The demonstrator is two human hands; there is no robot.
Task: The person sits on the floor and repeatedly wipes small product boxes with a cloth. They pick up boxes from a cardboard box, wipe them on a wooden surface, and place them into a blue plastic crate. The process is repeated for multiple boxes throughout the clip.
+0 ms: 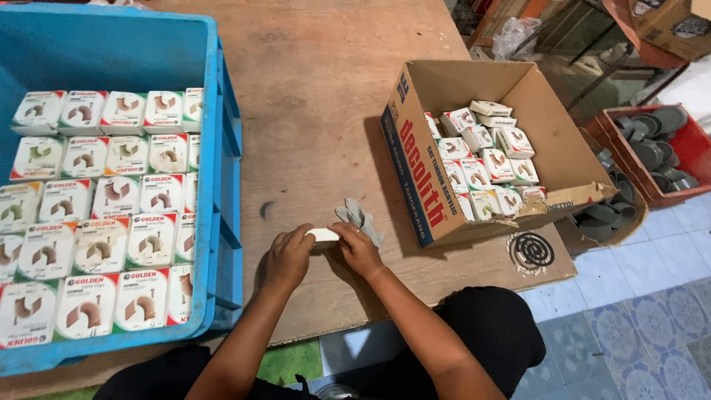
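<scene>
Both hands meet over a small white box (323, 235) on the wooden table (318, 96). My left hand (288, 255) grips its left end and my right hand (358, 247) grips its right end. Just beyond my right hand lies a small pile of grey clips (361, 219). To the left, a blue plastic crate (222, 170) holds neat rows of small white boxes (104, 222) with pictures of clips on them. On the right, a brown cardboard carton (415, 159) holds several more of the same boxes (485, 163), loosely packed.
A dark spiral mark (531, 250) is on the table's right corner. Beside the table, a red bin (692, 152) and a brown tub (615, 218) hold grey round parts. Tiled floor (637, 311) lies to the right. My knees in black cloth (489, 326) are under the table edge.
</scene>
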